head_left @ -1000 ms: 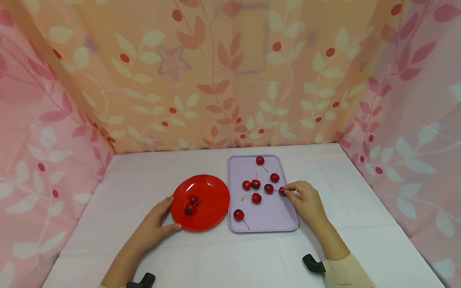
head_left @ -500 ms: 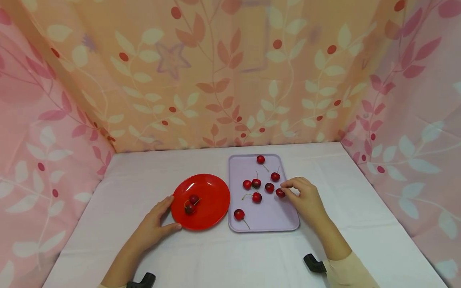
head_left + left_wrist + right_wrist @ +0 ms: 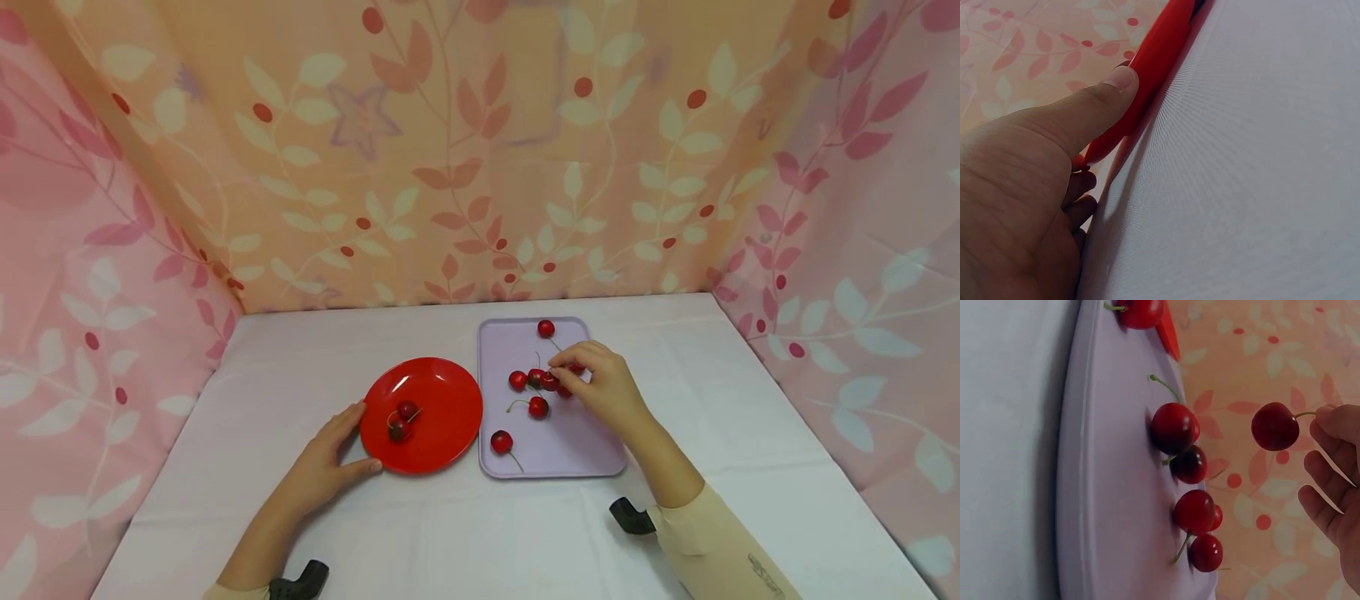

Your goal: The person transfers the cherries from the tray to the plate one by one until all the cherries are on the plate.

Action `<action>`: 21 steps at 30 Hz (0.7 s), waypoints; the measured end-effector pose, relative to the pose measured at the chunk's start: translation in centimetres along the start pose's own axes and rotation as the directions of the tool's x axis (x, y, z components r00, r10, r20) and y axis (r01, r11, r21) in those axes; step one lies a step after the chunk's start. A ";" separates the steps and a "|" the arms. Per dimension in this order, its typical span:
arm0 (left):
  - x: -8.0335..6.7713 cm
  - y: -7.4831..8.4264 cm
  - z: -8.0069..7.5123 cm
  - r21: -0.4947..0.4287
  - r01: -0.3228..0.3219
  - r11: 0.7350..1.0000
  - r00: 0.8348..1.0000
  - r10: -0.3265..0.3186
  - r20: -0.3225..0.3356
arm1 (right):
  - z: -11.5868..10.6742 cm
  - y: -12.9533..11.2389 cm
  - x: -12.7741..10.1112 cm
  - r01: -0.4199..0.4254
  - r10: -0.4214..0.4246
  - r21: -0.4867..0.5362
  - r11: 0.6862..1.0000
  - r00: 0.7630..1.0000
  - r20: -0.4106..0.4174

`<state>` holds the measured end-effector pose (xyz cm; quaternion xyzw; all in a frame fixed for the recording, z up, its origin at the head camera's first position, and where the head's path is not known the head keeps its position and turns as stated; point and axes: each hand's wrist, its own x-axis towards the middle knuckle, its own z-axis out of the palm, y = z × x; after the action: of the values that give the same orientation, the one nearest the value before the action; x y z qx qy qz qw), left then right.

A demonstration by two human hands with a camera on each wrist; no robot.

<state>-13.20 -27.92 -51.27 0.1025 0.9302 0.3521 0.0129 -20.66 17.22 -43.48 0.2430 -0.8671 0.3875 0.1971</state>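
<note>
In the head view my left hand (image 3: pixel 322 462) holds the rim of a round red plate (image 3: pixel 450 433), the thumb at its near side and the fingers at its left. Two dark red cherries (image 3: pixel 402 419) with stems lie on that plate. My right hand (image 3: pixel 606 387) pinches the stem of a cherry (image 3: pixel 1275 427) between thumb and fingertips, and the fruit dangles in the air above the lilac tray (image 3: pixel 577 454). Several more cherries rest on this tray, among them one near its front left (image 3: pixel 502 442); the right hand partly covers others.
Plate and tray stand side by side on a white cloth-covered table (image 3: pixel 420 533). A floral curtain (image 3: pixel 450 150) rises behind the table and pink ones flank it. Each wrist bears a black device, the right one (image 3: pixel 632 517) near the sleeve.
My right hand has lifted a cherry by its stem from the tray's right side and moved left over the other cherries. The left hand stays at the plate.
</note>
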 end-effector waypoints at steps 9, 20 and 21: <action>0.0 0.1 0.0 0.001 -0.014 1.000 1.000 0.014 -0.008 | 1.7 -2.8 3.1 0.042 -0.050 0.075 0.996 0.993 0.105; 0.1 0.2 0.0 0.014 -0.021 1.000 1.000 0.021 -0.002 | 4.8 -6.3 6.4 0.129 -0.146 0.086 0.988 0.963 0.226; 0.0 0.1 0.0 0.017 -0.020 1.000 1.000 0.020 -0.002 | 5.1 -6.6 6.7 0.139 -0.156 0.087 0.986 0.959 0.237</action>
<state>-13.21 -27.84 -51.17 0.1116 0.9321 0.3445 0.0077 -23.06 7.66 -39.30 0.3594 -0.8501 0.3691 0.1094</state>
